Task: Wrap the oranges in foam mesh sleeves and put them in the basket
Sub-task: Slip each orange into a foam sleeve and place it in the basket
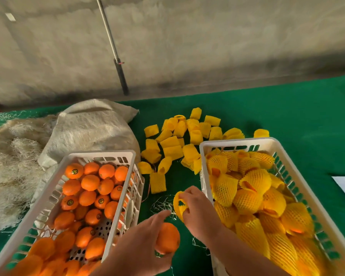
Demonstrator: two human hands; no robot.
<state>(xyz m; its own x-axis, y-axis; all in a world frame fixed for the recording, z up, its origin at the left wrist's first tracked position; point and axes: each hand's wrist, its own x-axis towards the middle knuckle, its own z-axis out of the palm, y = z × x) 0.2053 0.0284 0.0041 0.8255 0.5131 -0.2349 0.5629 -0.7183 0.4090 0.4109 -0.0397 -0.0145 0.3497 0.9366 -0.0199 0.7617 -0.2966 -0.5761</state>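
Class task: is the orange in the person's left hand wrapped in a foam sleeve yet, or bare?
Bare: the orange shows plain peel; the sleeve is apart, in the right hand.

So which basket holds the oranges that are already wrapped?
The right basket, beside the right hand: its oranges wear yellow sleeves, while the left basket holds bare ones.

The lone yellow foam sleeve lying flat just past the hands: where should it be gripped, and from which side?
Pinch the near open end of the foam sleeve, coming from above on the person's side. It lies flat on the green cloth with that end facing the hands, apart from the pile.
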